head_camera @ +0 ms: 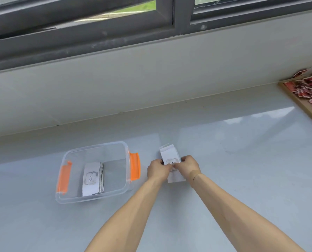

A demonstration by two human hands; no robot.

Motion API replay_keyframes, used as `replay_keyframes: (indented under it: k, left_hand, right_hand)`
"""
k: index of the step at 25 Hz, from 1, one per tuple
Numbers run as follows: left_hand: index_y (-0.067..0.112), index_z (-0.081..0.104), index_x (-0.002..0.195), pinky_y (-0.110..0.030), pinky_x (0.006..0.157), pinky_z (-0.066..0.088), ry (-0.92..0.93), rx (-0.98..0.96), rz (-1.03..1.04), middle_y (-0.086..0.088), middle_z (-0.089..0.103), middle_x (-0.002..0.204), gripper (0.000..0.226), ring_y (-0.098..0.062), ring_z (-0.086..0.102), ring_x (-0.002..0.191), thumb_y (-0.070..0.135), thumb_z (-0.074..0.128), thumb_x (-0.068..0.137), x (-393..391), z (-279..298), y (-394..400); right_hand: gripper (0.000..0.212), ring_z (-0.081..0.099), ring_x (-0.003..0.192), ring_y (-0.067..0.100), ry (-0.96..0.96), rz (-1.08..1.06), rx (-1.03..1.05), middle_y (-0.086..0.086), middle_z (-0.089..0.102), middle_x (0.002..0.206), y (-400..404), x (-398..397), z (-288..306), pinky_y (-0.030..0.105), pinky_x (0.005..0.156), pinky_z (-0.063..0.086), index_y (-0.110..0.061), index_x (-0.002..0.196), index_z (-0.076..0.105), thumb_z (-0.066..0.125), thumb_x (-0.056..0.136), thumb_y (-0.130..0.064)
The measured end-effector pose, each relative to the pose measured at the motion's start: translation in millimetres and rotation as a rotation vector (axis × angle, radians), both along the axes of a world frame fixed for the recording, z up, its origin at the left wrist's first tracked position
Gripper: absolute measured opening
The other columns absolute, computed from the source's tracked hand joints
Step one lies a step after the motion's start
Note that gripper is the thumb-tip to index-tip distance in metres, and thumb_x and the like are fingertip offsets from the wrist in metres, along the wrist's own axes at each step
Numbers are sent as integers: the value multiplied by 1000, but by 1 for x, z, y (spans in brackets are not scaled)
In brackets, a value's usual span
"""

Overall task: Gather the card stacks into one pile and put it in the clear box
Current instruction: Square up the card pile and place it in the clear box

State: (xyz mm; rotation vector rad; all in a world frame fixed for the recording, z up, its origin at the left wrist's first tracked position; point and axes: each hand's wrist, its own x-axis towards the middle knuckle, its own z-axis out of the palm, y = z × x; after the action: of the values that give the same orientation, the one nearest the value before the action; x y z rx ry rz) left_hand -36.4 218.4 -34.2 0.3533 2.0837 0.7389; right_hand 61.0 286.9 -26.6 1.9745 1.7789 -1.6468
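Note:
A clear box (73, 155) with orange latches stands on the pale counter, left of centre. Inside it lies a stack of white cards (93, 180) whose top card reads "love". To the right of the box a second white card stack (169, 153) rests on the counter. My left hand (157, 169) grips this stack from its left side. My right hand (188, 165) grips it from the right, and the fingers of both meet over its middle. The stack's near end (176, 178) shows below my hands.
A wooden tray (297, 102) with several red packets sits at the far right edge. A white wall and a dark window frame (115, 33) run along the back of the counter (242, 170).

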Motion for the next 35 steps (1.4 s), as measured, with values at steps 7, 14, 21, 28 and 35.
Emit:
replay_keyframes:
  k: [7, 14, 21, 28, 35]
  left_hand:
    - [3, 69, 99, -35, 74, 60, -291, 145, 93, -14, 74, 98, 25, -29, 71, 89, -1, 63, 75, 12, 10, -40]
    - [17, 51, 60, -25, 49, 32, -256, 87, -149, -2, 50, 56, 24, -20, 44, 52, 16, 69, 76, 22, 11, -103]
    - [14, 64, 78, -19, 43, 40, -179, -7, -379, 1, 58, 60, 9, -15, 51, 50, 21, 69, 78, -16, 8, -182]
    - [17, 59, 79, -22, 50, 40, -53, -14, -298, -4, 60, 69, 15, -20, 53, 57, 21, 69, 69, -78, 14, -267]
    - [31, 42, 128, -28, 80, 48, 295, 47, -246, 6, 45, 118, 75, -9, 46, 113, 40, 76, 62, -99, 7, -315]
  right_hand:
    - [39, 67, 97, 31, 188, -73, -114, 11, 68, 106, -30, 24, 9, 45, 86, 56, -10, 110, 59, 76, 75, -13]
    - [35, 65, 82, 16, 143, 78, 45, 1, 67, 92, -88, 54, 15, 34, 70, 54, -21, 100, 58, 77, 70, -22]
    - [39, 60, 90, 18, -57, 548, 379, -7, 64, 100, -153, 40, 30, 35, 73, 51, -31, 106, 52, 67, 69, -32]
    - [41, 52, 101, 20, -73, 879, 682, -9, 58, 107, -220, -14, 23, 33, 71, 42, -35, 113, 49, 62, 75, -27]
    - [42, 53, 100, 22, -18, 947, 820, -8, 61, 106, -244, -58, 26, 34, 73, 41, -31, 114, 53, 58, 74, -19]
